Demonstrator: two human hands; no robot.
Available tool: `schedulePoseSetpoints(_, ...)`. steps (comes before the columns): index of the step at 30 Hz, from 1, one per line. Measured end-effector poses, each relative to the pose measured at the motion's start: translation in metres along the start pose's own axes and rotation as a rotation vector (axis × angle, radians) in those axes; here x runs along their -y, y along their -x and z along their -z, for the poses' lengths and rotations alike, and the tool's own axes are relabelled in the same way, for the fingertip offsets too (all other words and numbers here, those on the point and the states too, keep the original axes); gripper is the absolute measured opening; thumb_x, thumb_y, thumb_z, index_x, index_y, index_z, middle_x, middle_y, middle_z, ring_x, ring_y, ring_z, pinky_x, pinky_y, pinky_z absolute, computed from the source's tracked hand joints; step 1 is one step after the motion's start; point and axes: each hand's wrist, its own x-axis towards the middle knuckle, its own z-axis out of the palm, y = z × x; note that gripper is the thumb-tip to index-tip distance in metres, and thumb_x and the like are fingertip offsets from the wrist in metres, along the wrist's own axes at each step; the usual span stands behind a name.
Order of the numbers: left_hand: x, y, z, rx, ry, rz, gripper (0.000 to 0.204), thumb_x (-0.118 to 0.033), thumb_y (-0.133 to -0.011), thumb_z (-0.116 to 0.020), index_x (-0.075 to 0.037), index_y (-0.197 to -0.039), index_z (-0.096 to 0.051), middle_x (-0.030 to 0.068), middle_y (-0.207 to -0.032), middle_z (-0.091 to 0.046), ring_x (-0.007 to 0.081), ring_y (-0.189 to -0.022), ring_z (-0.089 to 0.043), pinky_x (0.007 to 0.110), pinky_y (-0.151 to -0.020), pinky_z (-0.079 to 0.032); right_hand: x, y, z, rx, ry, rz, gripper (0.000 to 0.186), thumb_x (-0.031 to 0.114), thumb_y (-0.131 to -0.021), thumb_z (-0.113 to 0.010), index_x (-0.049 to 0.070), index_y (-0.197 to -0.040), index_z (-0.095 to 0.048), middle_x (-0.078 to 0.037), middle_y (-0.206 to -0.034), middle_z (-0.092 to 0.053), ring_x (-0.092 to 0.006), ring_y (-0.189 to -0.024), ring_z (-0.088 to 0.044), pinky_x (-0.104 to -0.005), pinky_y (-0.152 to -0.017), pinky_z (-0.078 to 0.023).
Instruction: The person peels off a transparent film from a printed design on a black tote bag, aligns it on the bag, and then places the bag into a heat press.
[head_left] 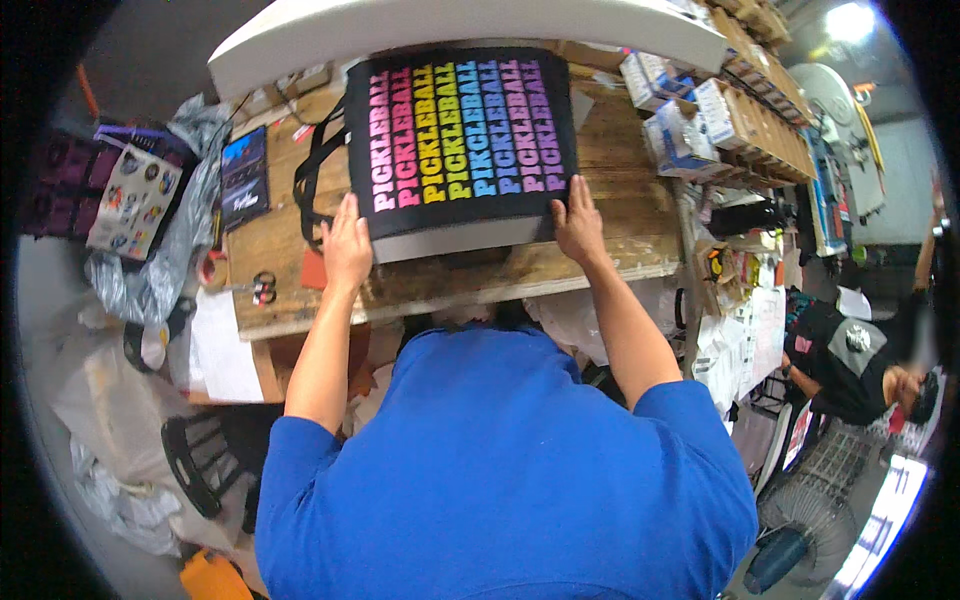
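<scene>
A black tote bag (pixel 464 212) with rows of rainbow-coloured lettering lies flat on the wooden table in front of me. Its black strap (pixel 306 180) loops out past the left side. Along the near edge, a grey board (pixel 460 240) shows from beneath the bag. My left hand (pixel 347 242) rests at the near left corner, its fingers stretched out along the edge. At the near right corner my right hand (pixel 578 225) lies against the bag's side, fingers extended and pointing away from me. Neither hand is wrapped round anything.
A long white panel (pixel 450 30) spans the far side of the table (pixel 620 215). Scissors (pixel 263 288), a tape roll (pixel 211 270) and a dark screen-like panel (pixel 245 175) sit at left. Cardboard boxes (pixel 685 138) stand at right. Another person (pixel 850 350) is beyond, near a fan (pixel 800 540).
</scene>
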Motion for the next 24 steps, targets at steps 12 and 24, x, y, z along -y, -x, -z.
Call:
schedulePoseSetpoints(12,0.027,0.005,-0.037,-0.323,0.673,0.496,0.031,-0.025,-0.101,-0.057,0.004,-0.110,-0.063,0.0129,-0.102,-0.068,0.0252,-0.095,-0.063,0.037,-0.086,-0.049,0.033,-0.004,0.013,0.015,-0.127,-0.072,0.069,0.033,-0.099,-0.049,-0.007,-0.150,-0.025,-0.028,-0.154,-0.031,-0.0458,-0.131,-0.045,-0.0464,-0.108,-0.041)
schedulePoseSetpoints(24,0.016,-0.021,-0.036,-0.341,0.728,0.711,0.019,-0.016,-0.102,-0.055,0.003,-0.105,-0.060,0.0066,-0.095,-0.062,0.0145,-0.086,-0.056,0.030,-0.081,-0.045,0.033,-0.008,-0.002,-0.115,-0.039,-0.056,0.065,0.033,-0.100,-0.047,-0.008,-0.147,-0.030,-0.030,-0.148,-0.038,-0.0449,-0.134,-0.041,-0.0473,-0.112,-0.035)
